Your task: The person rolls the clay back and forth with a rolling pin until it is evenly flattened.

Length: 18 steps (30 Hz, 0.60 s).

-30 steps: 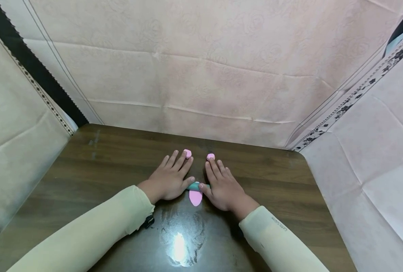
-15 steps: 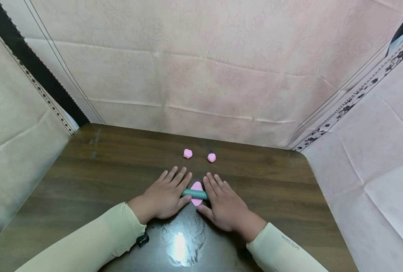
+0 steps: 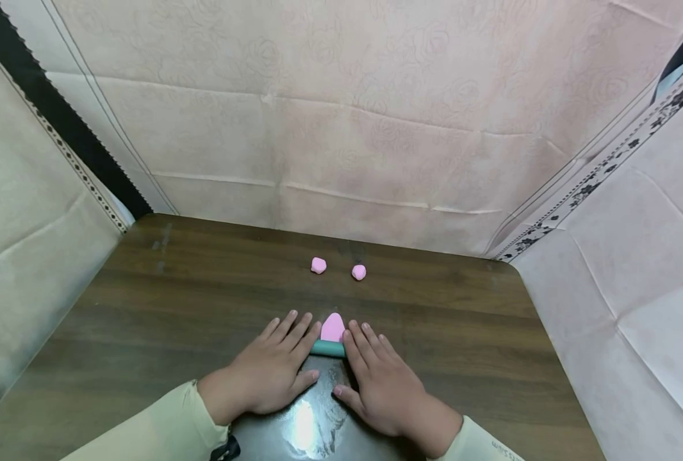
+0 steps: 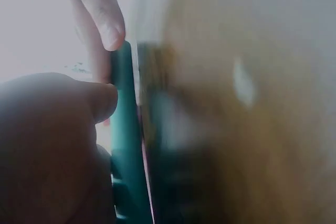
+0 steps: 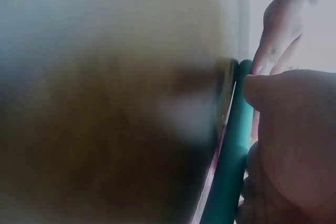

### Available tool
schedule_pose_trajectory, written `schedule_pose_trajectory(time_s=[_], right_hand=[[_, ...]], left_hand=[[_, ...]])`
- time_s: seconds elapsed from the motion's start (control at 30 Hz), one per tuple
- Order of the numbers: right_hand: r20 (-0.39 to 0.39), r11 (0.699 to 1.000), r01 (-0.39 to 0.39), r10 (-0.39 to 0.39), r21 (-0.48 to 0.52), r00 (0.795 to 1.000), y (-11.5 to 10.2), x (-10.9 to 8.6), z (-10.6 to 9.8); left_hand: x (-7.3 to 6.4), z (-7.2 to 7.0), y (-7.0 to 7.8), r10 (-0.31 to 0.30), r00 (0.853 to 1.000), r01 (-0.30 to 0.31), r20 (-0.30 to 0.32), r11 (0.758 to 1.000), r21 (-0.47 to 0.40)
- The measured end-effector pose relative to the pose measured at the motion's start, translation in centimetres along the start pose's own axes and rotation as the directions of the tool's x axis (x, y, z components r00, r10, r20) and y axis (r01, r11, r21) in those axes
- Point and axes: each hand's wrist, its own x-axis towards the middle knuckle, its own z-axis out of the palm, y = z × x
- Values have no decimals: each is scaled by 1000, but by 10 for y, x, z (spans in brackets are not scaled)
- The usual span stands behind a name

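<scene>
Pale, soft green on both arms! My left sleeve runs plain and lightly creased down to a loose, puckered cuff, and there, a small black object pokes out beneath, too hidden to name. Across to my right sleeve: same green, with small dark lettering, unreadable. Left hand, right hand: both bare.

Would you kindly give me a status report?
Left hand, right hand on teal rod. Flat pink piece showing beyond it. Two pink lumps farther off, clear of rod.
</scene>
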Motion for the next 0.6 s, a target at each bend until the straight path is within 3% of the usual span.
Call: schedule_pose_trajectory(time_s=[0.37, 0.6], right_hand=[[-75, 998, 15, -20, -67, 997, -19, -26, 11], [-172, 991, 31, -54, -131, 984, -22, -31, 18]], left_hand=[[-32, 10, 15, 30, 997, -31, -65, 999, -20], [-39, 16, 18, 37, 996, -40, -78, 999, -33]])
